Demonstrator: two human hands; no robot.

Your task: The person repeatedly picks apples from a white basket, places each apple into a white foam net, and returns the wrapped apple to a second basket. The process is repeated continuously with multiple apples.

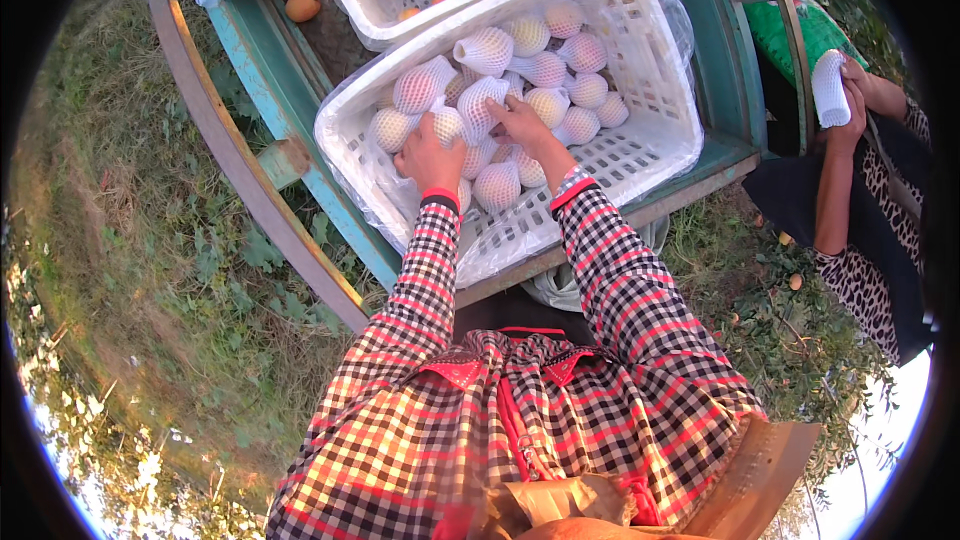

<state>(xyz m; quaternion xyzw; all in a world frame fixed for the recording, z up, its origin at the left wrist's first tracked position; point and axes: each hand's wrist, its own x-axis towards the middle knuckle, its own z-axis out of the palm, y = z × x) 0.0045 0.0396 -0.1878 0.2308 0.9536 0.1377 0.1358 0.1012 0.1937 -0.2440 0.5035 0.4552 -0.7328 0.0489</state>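
Both hands are inside a white plastic crate [649, 30] lined with clear film. It holds several apples in white foam net sleeves. My left hand [433, 156] has its fingers curled round one netted apple [448, 127] at the left of the pile. To its right, the fingertips of my right hand [523, 124] touch another netted apple [475, 111]; whether they grip it is hidden. A reddish netted apple [420, 86] lies just beyond my left hand, and a pale pink one [496, 187] sits nearer me.
Behind stands a second crate [360, 4] of bare apples. A green metal frame [300, 165] with a curved rusty rail [225, 142] bears the crates. One loose apple [302, 6] lies at far left. At right, another person's hands [851, 101] hold a white foam net sleeve [830, 90].
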